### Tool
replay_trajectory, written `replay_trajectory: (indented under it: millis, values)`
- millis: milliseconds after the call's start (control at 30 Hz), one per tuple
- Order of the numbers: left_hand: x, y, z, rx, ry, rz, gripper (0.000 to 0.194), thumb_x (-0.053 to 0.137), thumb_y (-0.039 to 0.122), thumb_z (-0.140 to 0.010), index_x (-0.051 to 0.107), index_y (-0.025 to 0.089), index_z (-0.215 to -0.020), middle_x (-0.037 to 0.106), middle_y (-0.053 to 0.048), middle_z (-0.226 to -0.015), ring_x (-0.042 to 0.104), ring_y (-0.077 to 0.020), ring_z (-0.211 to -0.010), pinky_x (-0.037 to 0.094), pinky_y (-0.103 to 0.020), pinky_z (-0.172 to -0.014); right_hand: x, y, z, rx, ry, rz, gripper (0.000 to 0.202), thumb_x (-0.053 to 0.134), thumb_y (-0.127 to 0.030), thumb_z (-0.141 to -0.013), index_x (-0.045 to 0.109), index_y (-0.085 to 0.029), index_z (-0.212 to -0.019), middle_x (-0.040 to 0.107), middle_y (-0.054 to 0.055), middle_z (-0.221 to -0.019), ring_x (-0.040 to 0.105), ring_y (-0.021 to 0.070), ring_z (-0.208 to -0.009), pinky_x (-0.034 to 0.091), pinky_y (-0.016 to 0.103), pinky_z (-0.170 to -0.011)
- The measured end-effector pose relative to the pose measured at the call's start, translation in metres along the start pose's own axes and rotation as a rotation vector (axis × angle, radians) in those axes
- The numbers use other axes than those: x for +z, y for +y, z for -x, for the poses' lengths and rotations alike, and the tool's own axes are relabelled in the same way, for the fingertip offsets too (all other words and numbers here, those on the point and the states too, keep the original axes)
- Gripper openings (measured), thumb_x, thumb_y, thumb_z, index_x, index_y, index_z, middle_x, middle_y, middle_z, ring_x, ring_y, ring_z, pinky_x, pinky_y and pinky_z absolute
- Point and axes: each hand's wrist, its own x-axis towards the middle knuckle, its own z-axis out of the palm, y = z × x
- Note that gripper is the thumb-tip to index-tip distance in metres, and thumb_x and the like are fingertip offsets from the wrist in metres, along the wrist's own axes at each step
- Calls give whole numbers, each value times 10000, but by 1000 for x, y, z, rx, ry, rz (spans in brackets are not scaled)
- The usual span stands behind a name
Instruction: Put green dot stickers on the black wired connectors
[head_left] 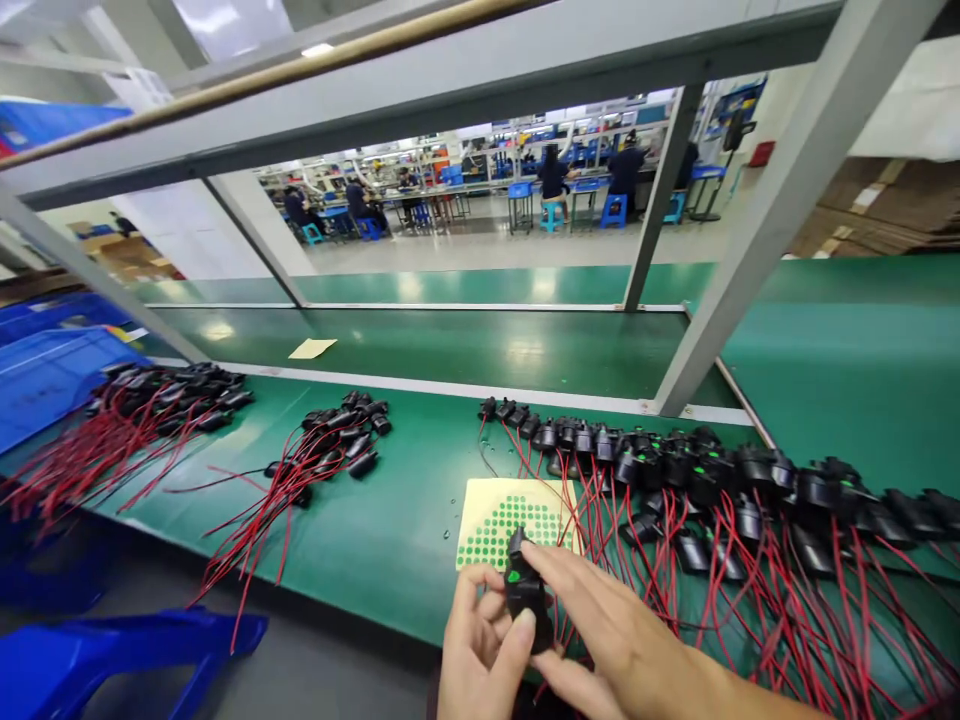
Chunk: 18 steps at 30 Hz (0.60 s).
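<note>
A small black plastic unit (529, 598) with a green dot sticker on it is held upright in front of me. My left hand (484, 650) is closed around its left side, with the thumb across the lower front. My right hand (611, 625) grips it from the right, the index fingertip at its narrow top and the thumb near its base. Just behind lies a pale yellow sheet (480, 495) of green dot stickers, with part of its dots gone. To the right, many similar black units (667, 465) with red wires stand in rows, several bearing green dots.
A smaller pile of wired black units (337, 440) lies left of centre, and another (180, 395) beside a blue bin (45, 385) at far left. A grey metal frame (780, 220) crosses the green bench. A yellow paper (312, 348) lies behind. A blue stool (127, 655) stands below.
</note>
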Motion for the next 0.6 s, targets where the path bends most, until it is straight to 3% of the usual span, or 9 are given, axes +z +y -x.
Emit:
replay_trajectory:
  millis: [133, 267, 433, 600]
  values:
    - [0, -17, -9, 20, -54, -101, 421, 728, 516, -799, 505, 225, -1006, 744, -60, -883, 700, -157, -668, 548, -244, -633, -9, 19, 8, 76, 10, 56, 610, 628, -160, -783, 481, -102, -1372, 631, 154, -1302, 605, 232, -1220, 505, 300, -1030]
    - [-16, -16, -24, 144, 103, -380, 404, 713, 535, -797, 619, 185, -977, 747, -123, -1026, 726, -206, -872, 568, -260, -786, -27, 52, 11, 272, 114, 210, 496, 571, -286, -874, 496, -154, -1346, 627, 131, -1295, 619, 236, -1188, 547, 379, -981]
    - [-64, 0, -48, 210, 332, -655, 465, 706, 591, -749, 683, 175, -955, 749, -117, -1041, 704, -273, -1009, 570, -336, -889, -52, 112, -2, 478, 206, 325, 582, 538, -394, -896, 417, -148, -1409, 607, 165, -1269, 633, 298, -1113, 535, 497, -947]
    - [-112, 3, -60, 113, 391, -733, 611, 731, 692, -629, 700, 161, -928, 759, -128, -1048, 712, -325, -1010, 583, -396, -915, -79, 168, 4, 605, 174, 392, 509, 548, -389, -839, 529, -178, -1302, 645, 150, -1185, 626, 322, -1106, 515, 505, -937]
